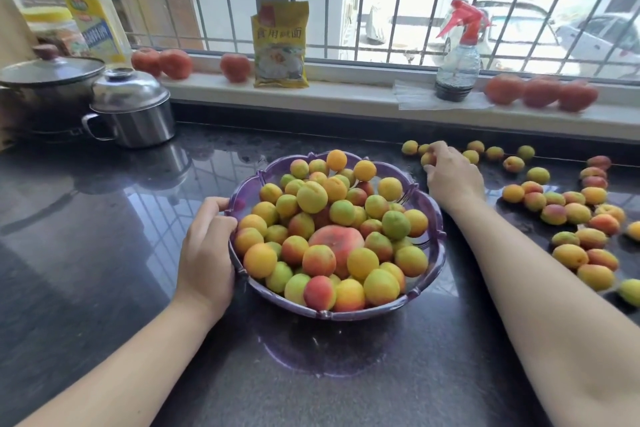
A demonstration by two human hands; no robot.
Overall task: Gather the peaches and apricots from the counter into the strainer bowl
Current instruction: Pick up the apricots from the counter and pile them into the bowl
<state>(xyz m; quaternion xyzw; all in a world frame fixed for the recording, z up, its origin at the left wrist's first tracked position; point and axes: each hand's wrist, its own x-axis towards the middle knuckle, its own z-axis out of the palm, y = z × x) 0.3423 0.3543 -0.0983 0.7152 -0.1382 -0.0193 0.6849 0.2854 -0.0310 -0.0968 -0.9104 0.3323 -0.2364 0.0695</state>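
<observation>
While the left hand (207, 246) grips the left rim of the purple strainer bowl (434, 218), fingers curled over the edge and thumb outside, the right hand (450, 177) reaches to the far right of the tabletop (104, 236) and pinches one small apricot (428, 159) between curled fingertips.

Bowl sits mid-tabletop, already heaped above the rim: many apricots plus one big peach (337, 241) near the middle. Loose apricots (568, 211) lie scattered along the right side, from the far edge by the window sill down toward the right edge; a row of small ones sits just beyond the right hand. Larger red peaches (540, 92) line the sill (346, 94), some left of the yellow packet (280, 45), some right of the spray bottle (459, 55).

Handling, my read:
- Apricots: light, round, soft skin, bruise easily. They'll roll on the polished stone. Take from above, fingertips around the widest part, light squeeze. Two or three per grab looks feasible.
- Peach: heavier, softer. Cup it in the palm, don't pinch.
- Bowl: thin plastic, scalloped rim, probably flexes under this load. Hold at the rim as now, or support from beneath if moving it.
- Heap is near overflow: set new fruit into low spots near the rim, don't drop on the peak or it'll roll off.
</observation>
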